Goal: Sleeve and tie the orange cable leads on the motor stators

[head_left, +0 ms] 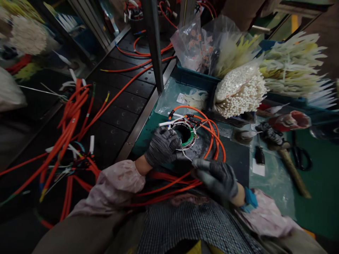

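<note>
Green bench mat (317, 183) carries it all. Orange leads (217, 146) loop round the stator (185, 135) near the mat's left edge. I see left hand (162, 146) clamped on the stator rim, right hand (215, 176) closed, pinching a thin white cord (187, 156).

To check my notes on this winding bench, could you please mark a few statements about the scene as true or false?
1. The left hand grips the rim of the stator. True.
2. The right hand holds the mallet. False: the mallet lies untouched on the green mat to the right, and that hand is at the orange leads.
3. Both hands wear dark gloves. True.
4. The bundle of white sleeves lies left of the stator. False: it lies behind the stator, to its right.
</note>
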A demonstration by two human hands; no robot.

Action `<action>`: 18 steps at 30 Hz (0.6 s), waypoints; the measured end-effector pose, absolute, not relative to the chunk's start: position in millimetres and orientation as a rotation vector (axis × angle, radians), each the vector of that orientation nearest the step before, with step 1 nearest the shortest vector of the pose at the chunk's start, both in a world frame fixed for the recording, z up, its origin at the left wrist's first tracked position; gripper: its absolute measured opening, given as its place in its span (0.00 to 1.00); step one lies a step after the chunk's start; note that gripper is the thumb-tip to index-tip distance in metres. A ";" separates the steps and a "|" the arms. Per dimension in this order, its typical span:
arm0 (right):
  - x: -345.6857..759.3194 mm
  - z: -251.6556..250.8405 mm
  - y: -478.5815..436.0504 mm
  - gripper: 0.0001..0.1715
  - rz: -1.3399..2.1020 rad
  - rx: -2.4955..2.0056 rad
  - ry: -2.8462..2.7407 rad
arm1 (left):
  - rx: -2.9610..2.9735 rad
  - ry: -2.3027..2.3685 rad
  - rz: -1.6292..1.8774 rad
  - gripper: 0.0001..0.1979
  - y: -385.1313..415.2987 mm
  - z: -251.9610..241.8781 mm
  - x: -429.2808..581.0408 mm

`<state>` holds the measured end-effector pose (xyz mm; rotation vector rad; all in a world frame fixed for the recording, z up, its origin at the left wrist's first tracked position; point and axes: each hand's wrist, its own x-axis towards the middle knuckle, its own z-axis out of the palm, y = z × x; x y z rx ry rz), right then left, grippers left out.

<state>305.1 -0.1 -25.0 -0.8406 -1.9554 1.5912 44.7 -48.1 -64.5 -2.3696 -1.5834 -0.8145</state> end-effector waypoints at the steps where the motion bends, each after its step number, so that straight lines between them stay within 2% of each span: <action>1: 296.8 -30.3 4.9 0.13 1.466 -0.823 -2.037 | -2.371 -1.564 -0.827 0.12 -47.6 -63.7 43.7; 5: 264.5 -44.3 29.9 0.17 0.928 -0.852 -2.277 | -2.434 -1.556 -0.896 0.13 -44.9 -62.9 38.7; 8: 248.2 -46.2 42.0 0.19 0.805 -0.891 -2.306 | -2.433 -1.504 -0.980 0.12 -42.9 -63.2 36.5; 11: 240.2 -44.8 46.5 0.17 0.879 -0.822 -2.306 | -2.429 -1.482 -1.028 0.12 -41.4 -63.1 36.1; 14: 240.2 -40.1 50.4 0.18 1.163 -0.753 -2.124 | -2.464 -1.527 -0.979 0.12 -40.8 -63.8 35.5; 16: 242.7 -36.1 54.5 0.14 1.387 -0.663 -2.007 | -2.483 -1.536 -0.947 0.12 -40.9 -65.1 34.4; 18: 245.0 -33.4 58.8 0.08 1.457 -0.588 -1.999 | -2.490 -1.532 -0.957 0.13 -41.0 -66.7 33.4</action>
